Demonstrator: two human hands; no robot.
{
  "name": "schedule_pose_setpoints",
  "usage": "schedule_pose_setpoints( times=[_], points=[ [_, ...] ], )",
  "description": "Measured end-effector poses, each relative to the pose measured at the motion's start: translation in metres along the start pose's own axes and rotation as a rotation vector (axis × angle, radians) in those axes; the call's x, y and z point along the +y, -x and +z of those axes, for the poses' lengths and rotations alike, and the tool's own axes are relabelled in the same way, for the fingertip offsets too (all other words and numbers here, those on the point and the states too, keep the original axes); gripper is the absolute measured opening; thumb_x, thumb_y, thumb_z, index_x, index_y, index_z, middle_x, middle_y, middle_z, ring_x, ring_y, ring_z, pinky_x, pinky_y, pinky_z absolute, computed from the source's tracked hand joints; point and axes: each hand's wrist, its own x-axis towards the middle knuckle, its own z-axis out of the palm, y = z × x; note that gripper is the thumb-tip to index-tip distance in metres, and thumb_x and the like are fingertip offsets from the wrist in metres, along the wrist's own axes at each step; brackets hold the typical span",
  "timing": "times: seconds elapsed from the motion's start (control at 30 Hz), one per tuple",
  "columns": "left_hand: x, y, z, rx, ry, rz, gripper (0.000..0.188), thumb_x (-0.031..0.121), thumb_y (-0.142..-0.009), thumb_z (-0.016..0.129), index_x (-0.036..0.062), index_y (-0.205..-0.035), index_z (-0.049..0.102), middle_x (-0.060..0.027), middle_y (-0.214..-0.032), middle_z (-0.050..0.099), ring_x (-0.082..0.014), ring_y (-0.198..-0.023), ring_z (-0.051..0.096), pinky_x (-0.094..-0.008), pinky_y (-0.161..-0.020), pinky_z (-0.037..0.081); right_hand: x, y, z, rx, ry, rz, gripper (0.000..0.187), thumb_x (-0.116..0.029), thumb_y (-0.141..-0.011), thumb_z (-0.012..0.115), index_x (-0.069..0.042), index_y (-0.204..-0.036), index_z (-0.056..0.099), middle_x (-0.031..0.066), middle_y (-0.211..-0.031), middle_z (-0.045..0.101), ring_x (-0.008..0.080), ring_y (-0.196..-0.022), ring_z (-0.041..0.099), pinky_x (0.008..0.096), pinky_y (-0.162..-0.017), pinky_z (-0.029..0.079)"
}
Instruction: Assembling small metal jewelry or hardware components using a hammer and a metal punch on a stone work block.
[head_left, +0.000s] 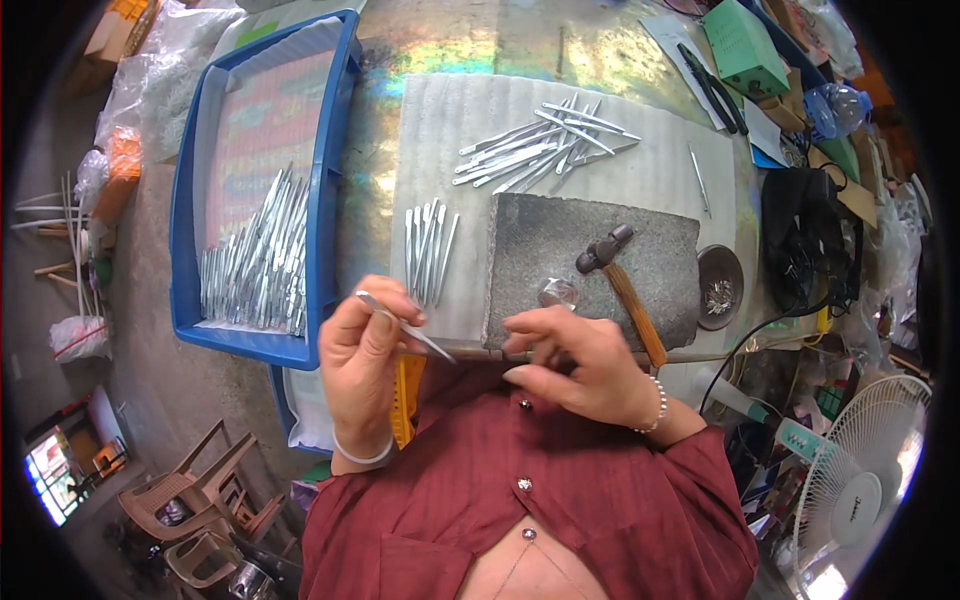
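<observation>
My left hand point(360, 370) is closed on a slim silver metal piece point(415, 333), which tapers to a point toward the table's front edge. To its right, my right hand point(590, 368) has its fingers apart and seems to hold nothing; its fingertips are slightly blurred. Just beyond those fingers a small clear round object point(558, 292) rests on a dark stone slab point(520, 250). A hammer point(625, 290) with a wooden handle lies across the slab. Several similar metal pieces point(428, 250) lie side by side on white foam, beyond my left hand.
A blue tray point(182, 250) on the left holds many metal pieces. A loose heap of them point(545, 145) lies beyond the slab. Right of the slab stands a dark bowl point(735, 265) of tiny metal parts. Farther right are a black bag point(805, 235) and a fan point(860, 500).
</observation>
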Motion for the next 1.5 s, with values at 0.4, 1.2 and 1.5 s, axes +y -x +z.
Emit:
schedule_pose_setpoints(
  times=[0.4, 1.2, 1.5],
  points=[
    [-0.058, -0.063, 0.004, -0.078, -1.44, 0.345, 0.022, 0.014, -0.081, 0.067, 0.0035, -0.099, 0.062, -0.0154, -0.085, 0.062, -0.0329, -0.07, 0.062, -0.0381, -0.059, 0.048, 0.005, 0.042, -0.045, 0.277, 0.173, 0.008, 0.02, 0.0, -0.079, 0.065, 0.001, -0.099, 0.06, 0.0121, -0.083, 0.063, 0.0198, -0.067, 0.065, 0.0271, -0.057, 0.05],
    [-0.04, -0.087, 0.01, -0.24, -1.248, 0.481, 0.027, -0.008, -0.076, 0.049, 0.0021, -0.096, 0.063, -0.0147, -0.093, 0.065, -0.0316, -0.089, 0.062, -0.0378, -0.08, 0.047, 0.019, 0.042, -0.056, 0.417, 0.528, -0.087, 0.03, -0.006, -0.075, 0.069, 0.0, -0.103, 0.058, 0.0145, -0.094, 0.06, 0.0301, -0.081, 0.06, 0.0372, -0.068, 0.049],
    [-0.038, -0.175, 0.113, -0.531, -1.023, 0.47, 0.018, -0.001, -0.082, 0.056, -0.0004, -0.099, 0.063, -0.0166, -0.094, 0.064, -0.0251, -0.084, 0.064, -0.0311, -0.075, 0.05, 0.034, 0.043, -0.044, 0.407, 1.02, 0.009, 0.043, -0.003, -0.072, 0.057, 0.002, -0.115, 0.051, 0.0131, -0.101, 0.053, 0.0256, -0.085, 0.053, 0.0351, -0.071, 0.045]
  ],
)
